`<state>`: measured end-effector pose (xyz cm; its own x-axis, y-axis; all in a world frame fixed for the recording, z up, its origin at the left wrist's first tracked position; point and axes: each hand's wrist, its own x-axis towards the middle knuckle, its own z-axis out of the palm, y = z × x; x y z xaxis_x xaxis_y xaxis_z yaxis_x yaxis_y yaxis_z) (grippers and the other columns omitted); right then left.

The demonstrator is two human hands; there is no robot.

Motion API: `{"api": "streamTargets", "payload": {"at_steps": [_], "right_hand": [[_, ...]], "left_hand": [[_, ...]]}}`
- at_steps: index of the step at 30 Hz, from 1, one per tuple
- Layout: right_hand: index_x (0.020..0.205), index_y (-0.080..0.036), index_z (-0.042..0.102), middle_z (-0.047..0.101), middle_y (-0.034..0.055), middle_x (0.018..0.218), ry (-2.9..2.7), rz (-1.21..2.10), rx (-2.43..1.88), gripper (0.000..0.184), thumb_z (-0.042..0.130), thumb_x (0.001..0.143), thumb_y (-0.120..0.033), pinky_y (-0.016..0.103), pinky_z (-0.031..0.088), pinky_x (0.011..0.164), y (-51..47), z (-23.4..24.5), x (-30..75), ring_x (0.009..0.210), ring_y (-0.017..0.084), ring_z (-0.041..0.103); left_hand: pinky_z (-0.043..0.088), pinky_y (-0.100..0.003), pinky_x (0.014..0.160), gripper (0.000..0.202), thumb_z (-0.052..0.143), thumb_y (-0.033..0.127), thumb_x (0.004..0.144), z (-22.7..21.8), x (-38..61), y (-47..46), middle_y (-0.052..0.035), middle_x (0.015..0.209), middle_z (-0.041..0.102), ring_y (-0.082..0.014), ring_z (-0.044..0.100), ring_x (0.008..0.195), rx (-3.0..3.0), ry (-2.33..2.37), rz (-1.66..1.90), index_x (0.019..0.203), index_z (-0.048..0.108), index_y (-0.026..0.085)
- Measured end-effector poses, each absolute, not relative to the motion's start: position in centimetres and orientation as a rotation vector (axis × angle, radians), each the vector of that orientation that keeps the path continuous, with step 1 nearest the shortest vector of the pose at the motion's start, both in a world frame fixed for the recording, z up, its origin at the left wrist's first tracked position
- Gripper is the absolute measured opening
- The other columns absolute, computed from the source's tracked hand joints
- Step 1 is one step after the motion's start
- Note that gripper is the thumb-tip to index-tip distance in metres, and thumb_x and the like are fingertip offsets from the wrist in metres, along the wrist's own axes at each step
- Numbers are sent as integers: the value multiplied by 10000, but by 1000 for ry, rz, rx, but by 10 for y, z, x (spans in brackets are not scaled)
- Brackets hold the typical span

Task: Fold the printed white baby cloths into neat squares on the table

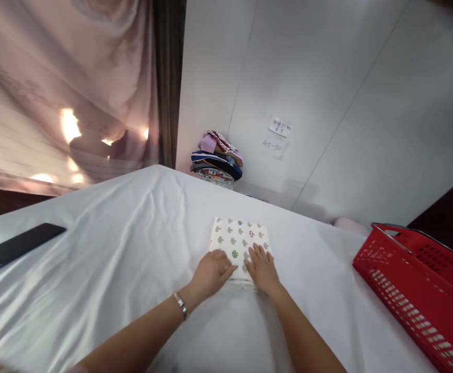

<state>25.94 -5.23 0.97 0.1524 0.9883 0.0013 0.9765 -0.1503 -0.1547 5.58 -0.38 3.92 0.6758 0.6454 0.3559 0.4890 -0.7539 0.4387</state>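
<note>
A folded white cloth (238, 238) printed with grey, green, red and blue mushroom-like shapes lies in a neat rectangle on the white-covered table. My left hand (212, 272), with a silver bracelet at its wrist, is closed at the cloth's near left edge. Its fingers curl at the edge and the thumb points across the near corner; the fingertips are partly hidden. On the near right part of the cloth my right hand (262, 269) rests flat, its fingers spread and pointing away from me.
A red plastic basket (416, 295) with metal handles stands on the right. At the far left lies a long dark object (18, 248). Several folded fabrics (217, 158) are stacked beyond the table by the wall, below and left of handwritten paper notes (276, 137). A pink curtain (63, 67) hangs at left.
</note>
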Motion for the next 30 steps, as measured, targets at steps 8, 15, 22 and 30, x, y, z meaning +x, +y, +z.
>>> {"api": "streamTargets", "payload": {"at_steps": [8,15,22,30], "right_hand": [[1395,-197,359,197,58,1508,-1923,352,-2353,550,321,903,-440,440,114,1109,-44,19,263,1390,229,138],[1435,-140,244,133,89,1523,-1819,-48,-2256,593,306,914,-418,430,96,1109,15,44,268,1400,218,50],[1444,-176,219,152,71,1520,-1765,181,-2468,618,234,916,-496,474,140,1090,37,2,290,1396,207,84],[1418,-142,289,167,90,1514,-1804,132,-2502,612,259,915,-488,496,55,1095,52,27,271,1396,235,79]], "left_hand": [[192,-503,1090,519,427,451,859,5,73,19,-75,1485,288,-265,165,1386,2496,1150,475,1320,436,215],[206,-518,1079,544,426,442,845,4,71,14,-63,1498,254,-267,135,1393,2469,1154,449,1342,417,222],[169,-488,1111,553,427,452,840,0,70,13,-50,1489,281,-253,138,1394,2488,1103,499,1341,419,216],[163,-512,1114,606,372,484,847,-7,74,13,-63,1501,242,-262,96,1401,2449,1086,513,1380,381,197]]}}
